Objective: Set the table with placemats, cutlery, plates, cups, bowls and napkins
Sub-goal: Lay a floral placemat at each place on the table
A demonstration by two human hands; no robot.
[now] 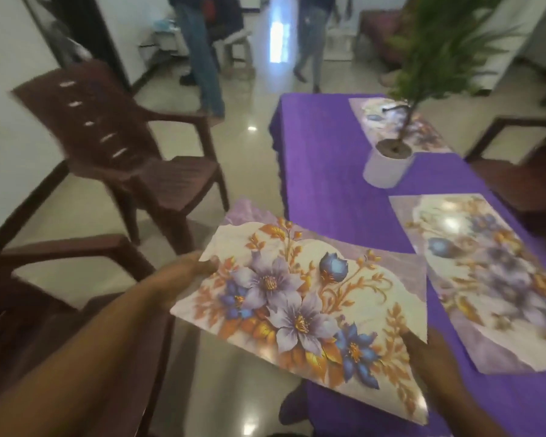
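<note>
The near placemat (303, 298) shows lilac and blue flowers with orange-gold leaves on cream and pale purple, as do the right placemat (486, 279) and far placemat (391, 121), on the worktop's purple cloth (328, 171), beside a white pot (385, 168) and dark brown chairs (123, 146).

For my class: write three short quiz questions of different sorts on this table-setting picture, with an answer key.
1. True or false: both hands hold the floral placemat.
2. How many placemats already lie on the purple tablecloth?
3. What stands between them? A) potted plant B) jug C) bowl

Key:
1. True: left hand, right hand.
2. Two: near placemat, far placemat.
3. A, the potted plant.
</note>
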